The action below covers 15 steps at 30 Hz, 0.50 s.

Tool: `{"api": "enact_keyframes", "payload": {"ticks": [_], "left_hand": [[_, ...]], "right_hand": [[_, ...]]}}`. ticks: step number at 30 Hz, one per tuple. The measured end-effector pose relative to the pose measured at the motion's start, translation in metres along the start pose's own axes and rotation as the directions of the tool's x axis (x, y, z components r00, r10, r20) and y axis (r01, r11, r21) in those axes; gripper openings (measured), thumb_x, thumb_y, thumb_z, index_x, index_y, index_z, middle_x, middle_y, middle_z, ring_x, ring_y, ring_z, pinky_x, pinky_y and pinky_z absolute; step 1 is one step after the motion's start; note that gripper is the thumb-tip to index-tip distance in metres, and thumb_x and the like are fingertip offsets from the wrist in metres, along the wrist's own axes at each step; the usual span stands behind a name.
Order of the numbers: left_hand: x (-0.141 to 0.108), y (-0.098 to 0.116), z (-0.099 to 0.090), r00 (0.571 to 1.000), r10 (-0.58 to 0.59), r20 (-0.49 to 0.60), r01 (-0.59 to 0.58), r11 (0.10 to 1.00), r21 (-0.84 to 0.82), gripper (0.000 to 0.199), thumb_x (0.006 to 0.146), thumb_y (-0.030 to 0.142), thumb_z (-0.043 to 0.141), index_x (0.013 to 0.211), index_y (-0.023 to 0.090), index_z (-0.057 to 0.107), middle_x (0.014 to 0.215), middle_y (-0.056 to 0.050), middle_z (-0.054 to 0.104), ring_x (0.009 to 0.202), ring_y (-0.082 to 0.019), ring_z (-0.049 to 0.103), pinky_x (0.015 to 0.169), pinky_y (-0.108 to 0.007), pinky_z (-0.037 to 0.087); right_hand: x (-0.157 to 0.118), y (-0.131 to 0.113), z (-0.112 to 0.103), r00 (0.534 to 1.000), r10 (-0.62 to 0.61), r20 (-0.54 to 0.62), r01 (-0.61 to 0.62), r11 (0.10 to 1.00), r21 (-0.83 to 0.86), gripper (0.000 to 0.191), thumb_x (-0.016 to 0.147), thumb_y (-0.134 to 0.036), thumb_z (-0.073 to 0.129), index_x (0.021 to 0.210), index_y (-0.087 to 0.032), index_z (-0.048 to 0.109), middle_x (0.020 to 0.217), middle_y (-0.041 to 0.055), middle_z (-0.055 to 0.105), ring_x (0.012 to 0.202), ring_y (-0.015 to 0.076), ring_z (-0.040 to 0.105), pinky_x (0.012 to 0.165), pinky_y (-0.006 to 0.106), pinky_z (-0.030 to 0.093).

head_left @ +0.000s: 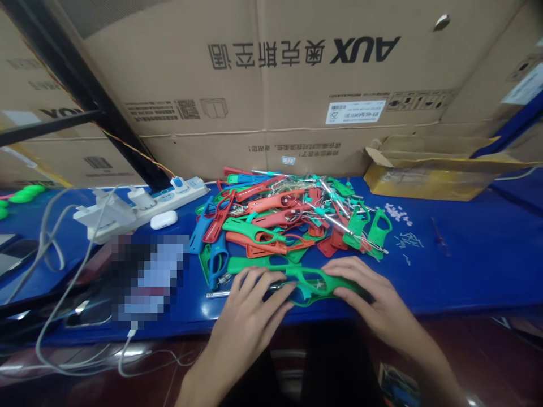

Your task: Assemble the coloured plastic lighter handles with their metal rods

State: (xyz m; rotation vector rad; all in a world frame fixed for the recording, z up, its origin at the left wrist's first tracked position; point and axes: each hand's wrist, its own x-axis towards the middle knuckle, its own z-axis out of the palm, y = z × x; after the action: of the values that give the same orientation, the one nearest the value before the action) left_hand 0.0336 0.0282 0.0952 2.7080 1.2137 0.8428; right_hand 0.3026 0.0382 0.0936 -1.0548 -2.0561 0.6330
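Bare hands work low over a blue tabletop [479, 254], both at a green casing [331, 284] lying at the near edge of a heaped pile of parts [275, 212]. The right hand [375, 291] is partly closed, thumb below and fingers above, with the right end of the casing between them. The left hand [254, 297] has its fingers bent over the casing's left part, close to the dark neck of a metal rod [218, 294] that sticks out to that hand's left; how firmly it grips, an onlooker cannot tell.

Just beyond the hands, red, orange, blue and green shells lie tangled with more rods and thin wires. Past the right hand, small pale pieces [396, 213] and thin metal bits [409, 240] are scattered, with a slim reddish tool [440, 237] farther right and an open carton [424, 178] behind. Well to the left of the left hand sit a phone [150, 277] on a white cable [131, 334], a white case [163, 220] and a loaded power strip [167, 196]. A big cardboard box [297, 73] marked AUX, its lettering upside down, rises behind everything.
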Motion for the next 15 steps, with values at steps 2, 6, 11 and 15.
{"api": "enact_keyframes", "payload": {"ticks": [2,6,11,15], "left_hand": [[0.0,-0.001,0.001,1.0,-0.013,0.017,0.013,1.0,0.004,0.028,0.102,0.022,0.058,0.129,0.023,0.062,0.121,-0.005,0.066,0.113,-0.026,0.053,0.099,-0.046,0.04],[-0.001,-0.0023,0.0028,0.997,-0.069,0.03,0.07,0.997,-0.012,0.025,0.102,0.026,0.058,0.127,0.023,0.062,0.126,-0.006,0.064,0.123,-0.029,0.049,0.101,-0.047,0.041],[-0.0022,-0.0048,0.0057,0.997,-0.073,-0.023,0.073,0.997,-0.027,0.024,0.101,0.027,0.06,0.125,0.025,0.062,0.123,-0.006,0.065,0.124,-0.029,0.049,0.101,-0.047,0.042],[-0.0014,-0.006,0.0053,0.996,-0.086,0.0,0.086,0.995,-0.054,0.023,0.1,0.027,0.061,0.123,0.027,0.062,0.122,-0.004,0.067,0.122,-0.028,0.051,0.101,-0.045,0.043]], "right_hand": [[0.0009,0.0003,0.0,1.0,0.002,-0.019,-0.002,1.0,0.001,0.024,0.103,-0.025,0.057,0.124,-0.033,0.064,0.123,0.0019,0.067,0.115,0.0179,0.063,0.099,0.032,0.052],[0.002,0.001,0.0003,1.0,0.012,-0.014,-0.011,1.0,0.014,0.024,0.102,-0.025,0.058,0.124,-0.032,0.065,0.123,0.0021,0.067,0.115,0.0177,0.063,0.099,0.031,0.052],[0.0019,0.0013,0.0013,0.999,0.034,0.011,-0.034,0.999,0.01,0.023,0.102,-0.026,0.059,0.122,-0.032,0.066,0.123,0.0014,0.067,0.116,0.018,0.063,0.1,0.031,0.052],[0.0011,0.0021,0.0023,0.999,0.048,-0.004,-0.048,0.999,0.001,0.023,0.102,-0.026,0.058,0.123,-0.033,0.065,0.124,0.001,0.067,0.117,0.0177,0.063,0.101,0.031,0.052]]}}
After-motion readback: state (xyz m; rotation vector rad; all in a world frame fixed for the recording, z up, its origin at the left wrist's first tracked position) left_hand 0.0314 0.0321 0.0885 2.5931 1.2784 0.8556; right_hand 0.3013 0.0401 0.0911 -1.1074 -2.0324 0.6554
